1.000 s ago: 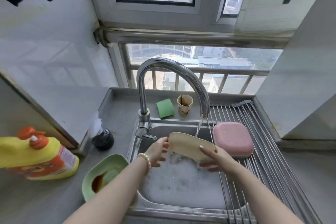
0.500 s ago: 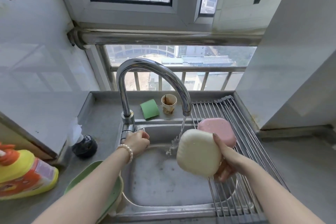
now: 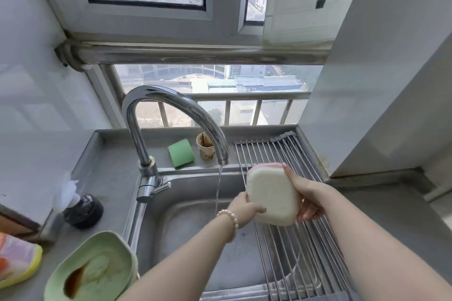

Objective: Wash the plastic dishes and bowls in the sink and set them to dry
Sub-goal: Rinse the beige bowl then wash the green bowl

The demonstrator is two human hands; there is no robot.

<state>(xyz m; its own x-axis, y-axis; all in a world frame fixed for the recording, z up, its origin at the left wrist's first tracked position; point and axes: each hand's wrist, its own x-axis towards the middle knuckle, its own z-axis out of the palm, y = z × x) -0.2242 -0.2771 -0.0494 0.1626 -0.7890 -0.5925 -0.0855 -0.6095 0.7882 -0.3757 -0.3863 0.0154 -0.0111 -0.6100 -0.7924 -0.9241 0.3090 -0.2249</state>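
Both hands grip cream plastic dish (image 3: 271, 197): left hand (image 3: 245, 205) lower-left edge, right hand (image 3: 307, 197) right edge | centre-right of frame, over drying rack (image 3: 293, 247) | faucet (image 3: 171, 115) running

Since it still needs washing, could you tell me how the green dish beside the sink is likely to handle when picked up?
The green dish looks like rigid plastic, so probably stiff and light. Brown liquid pools inside it, so tilting would likely spill it. Its edge seems to overhang the sink rim, so a careless nudge might tip it in.

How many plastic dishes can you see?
3. A cream dish is held in both hands over the drying rack; a pink dish peeks out behind it; a dirty green dish sits left of the sink. None seem hidden.
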